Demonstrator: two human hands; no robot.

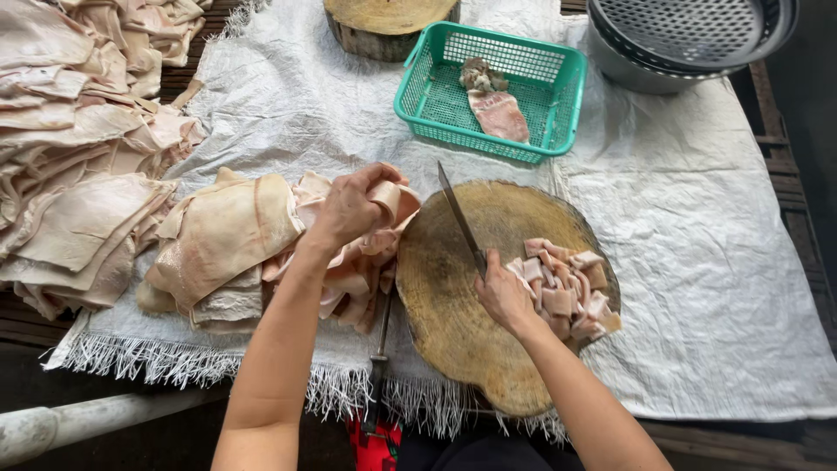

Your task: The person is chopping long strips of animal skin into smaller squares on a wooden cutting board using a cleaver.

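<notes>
My left hand (pixel 353 207) is closed on a pale strip of pork skin (pixel 388 199), lifting it from a pile of skin strips (pixel 349 270) left of the round wooden chopping board (pixel 453 296). My right hand (pixel 504 295) grips the handle of a knife (pixel 460 218), whose blade points away from me across the board. Beside that hand, on the board's right side, lies a heap of cut skin pieces (pixel 567 288).
Large sheets of pork skin (pixel 78 157) are stacked at the left on a white woven cloth (pixel 697 244). A green plastic basket (pixel 488 87) holds a few pieces. Behind it stand a wooden block (pixel 388 22) and metal basins (pixel 689 39). A second tool (pixel 379 358) lies by the board.
</notes>
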